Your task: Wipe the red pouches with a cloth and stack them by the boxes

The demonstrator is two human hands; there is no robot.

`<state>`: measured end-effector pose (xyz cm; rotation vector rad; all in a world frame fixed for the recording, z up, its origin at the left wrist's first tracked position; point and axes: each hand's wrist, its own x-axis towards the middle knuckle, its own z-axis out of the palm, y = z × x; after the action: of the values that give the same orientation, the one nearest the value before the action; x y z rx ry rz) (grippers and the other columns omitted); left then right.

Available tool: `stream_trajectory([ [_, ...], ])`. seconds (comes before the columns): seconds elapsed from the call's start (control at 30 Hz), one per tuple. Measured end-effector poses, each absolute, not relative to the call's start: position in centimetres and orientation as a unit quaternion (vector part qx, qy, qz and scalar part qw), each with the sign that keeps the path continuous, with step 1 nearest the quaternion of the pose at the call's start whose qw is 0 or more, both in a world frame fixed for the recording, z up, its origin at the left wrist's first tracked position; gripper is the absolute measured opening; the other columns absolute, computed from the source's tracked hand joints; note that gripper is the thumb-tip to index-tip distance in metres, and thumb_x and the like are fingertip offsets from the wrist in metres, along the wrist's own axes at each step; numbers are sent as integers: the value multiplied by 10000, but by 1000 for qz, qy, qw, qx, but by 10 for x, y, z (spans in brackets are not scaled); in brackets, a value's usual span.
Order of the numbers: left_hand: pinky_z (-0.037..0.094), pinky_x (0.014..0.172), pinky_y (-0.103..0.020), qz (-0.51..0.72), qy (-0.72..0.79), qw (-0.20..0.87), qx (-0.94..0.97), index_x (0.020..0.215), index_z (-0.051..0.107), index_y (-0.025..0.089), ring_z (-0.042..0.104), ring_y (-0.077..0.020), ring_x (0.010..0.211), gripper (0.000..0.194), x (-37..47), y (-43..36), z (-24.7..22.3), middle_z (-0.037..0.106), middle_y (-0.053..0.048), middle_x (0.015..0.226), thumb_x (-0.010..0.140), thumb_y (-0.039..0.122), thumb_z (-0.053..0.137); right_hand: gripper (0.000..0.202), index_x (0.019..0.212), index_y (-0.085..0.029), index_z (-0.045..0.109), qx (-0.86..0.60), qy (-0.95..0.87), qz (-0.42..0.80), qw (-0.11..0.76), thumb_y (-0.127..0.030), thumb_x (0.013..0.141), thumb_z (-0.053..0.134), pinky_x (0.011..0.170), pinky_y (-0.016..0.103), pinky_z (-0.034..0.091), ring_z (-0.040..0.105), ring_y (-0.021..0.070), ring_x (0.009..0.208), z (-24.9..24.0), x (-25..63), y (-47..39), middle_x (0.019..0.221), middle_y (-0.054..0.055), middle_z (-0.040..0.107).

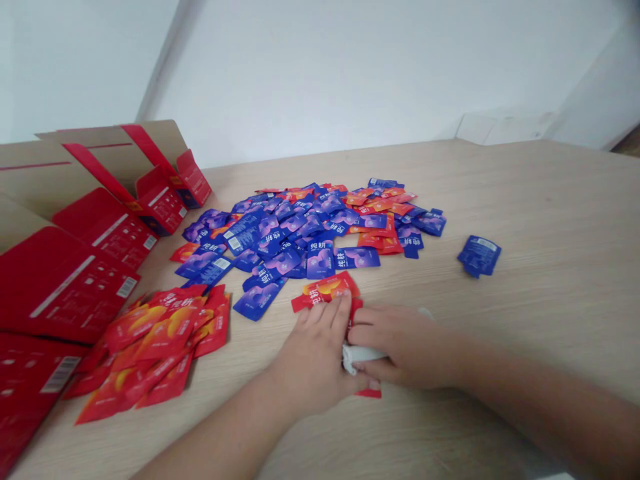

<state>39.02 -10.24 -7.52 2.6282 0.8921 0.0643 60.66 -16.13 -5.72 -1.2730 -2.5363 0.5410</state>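
Near the table's front, my left hand (317,353) bends over red sachets, fingertips on a red sachet (325,288) with an orange fruit print. A red corner (369,391) shows by its thumb; how many sachets lie under the palm is hidden. Against it, my right hand (407,343) is closed, with a white, soft-looking strip (367,355) between thumb and fingers. The strip's frilled end touches my left hand; its exact kind cannot be made out. Just beyond both hands spreads a mixed heap of blue sachets (320,257) and red sachets (383,241).
Several open red cartons (95,287) with raised flaps line the left side. Beside them lies a pile of red sachets (165,333). Apart on the right are blue sachets (479,255). A white wall (350,80) stands behind the wooden table (550,267).
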Motion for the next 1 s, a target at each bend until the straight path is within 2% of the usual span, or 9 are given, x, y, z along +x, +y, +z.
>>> stream_trajectory([
  [0.1, 296, 1297, -652, 21, 329, 180, 927, 1732, 202, 116, 374, -445, 1593, 1322, 391, -104, -75, 363, -252, 1728, 755, 712, 864, 120, 1031, -243, 730, -453, -865, 161, 144, -309, 933, 758, 1017, 462, 577, 690, 296, 1106, -64, 602, -158, 1173, 99, 741],
  [0.2, 285, 1308, -651, 36, 322, 191, 926, 1740, 174, 137, 318, -431, 1626, 1364, 389, -105, -77, 291, -247, 1760, 731, 700, 899, 268, 1228, -231, 729, -484, -849, 146, 156, -303, 972, 700, 1143, 506, 524, 651, 324, 1270, -75, 606, -153, 1340, 143, 709],
  [0.33, 290, 1325, -595, 88, 251, 213, 940, 1754, 129, 208, 251, -379, 1661, 1318, 387, -104, -81, 204, -206, 1797, 776, 556, 941, 375, 1358, -237, 697, -540, -813, 144, 162, -268, 992, 624, 1138, 545, 529, 662, 339, 1272, -79, 616, -146, 1328, 155, 718],
  [0.47, 320, 1309, -561, 106, 195, 241, 945, 1723, 304, 268, 285, -379, 1648, 1159, 390, -99, -81, 207, -188, 1803, 785, 510, 941, 533, 1469, -362, 630, -523, -803, 245, 147, -365, 947, 735, 1165, 473, 529, 639, 319, 1371, -50, 643, -144, 1488, 88, 668],
  [0.53, 325, 1301, -553, 118, 182, 251, 943, 1677, 412, 312, 341, -373, 1622, 1039, 392, -97, -81, 283, -163, 1783, 796, 520, 921, 457, 1460, -401, 639, -515, -784, 338, 77, -450, 1008, 685, 1060, 450, 598, 712, 296, 1264, -29, 660, -138, 1445, 61, 706],
  [0.6, 338, 1289, -543, 138, 170, 259, 941, 1640, 467, 344, 402, -360, 1585, 944, 394, -97, -83, 383, -139, 1733, 820, 548, 887, 429, 1442, -388, 659, -549, -753, 353, 82, -519, 1034, 634, 993, 457, 632, 748, 298, 1197, -13, 671, -122, 1419, 68, 728],
  [0.7, 355, 1273, -540, 165, 169, 266, 935, 1624, 475, 366, 464, -353, 1533, 881, 395, -97, -89, 458, -115, 1679, 860, 632, 824, 488, 1474, -332, 642, -590, -739, 282, 163, -518, 1023, 628, 1037, 501, 615, 718, 329, 1272, -6, 668, -70, 1475, 105, 700],
  [0.83, 370, 1266, -548, 170, 152, 262, 938, 1633, 442, 365, 471, -360, 1523, 853, 395, -94, -98, 446, -109, 1690, 910, 711, 735, 535, 1532, -236, 586, -610, -732, 196, 233, -416, 1029, 602, 1100, 470, 572, 692, 309, 1318, -13, 635, 43, 1508, 129, 680],
  [1.0, 465, 1201, -520, 178, 122, 194, 957, 1601, 466, 362, 529, -331, 1488, 536, 400, -90, -120, 503, -112, 1657, 1099, 527, 554, 541, 1601, -146, 521, -653, -724, 78, 211, -298, 1082, 542, 1233, 443, 434, 579, 313, 1452, -22, 592, 187, 1611, 172, 587],
])
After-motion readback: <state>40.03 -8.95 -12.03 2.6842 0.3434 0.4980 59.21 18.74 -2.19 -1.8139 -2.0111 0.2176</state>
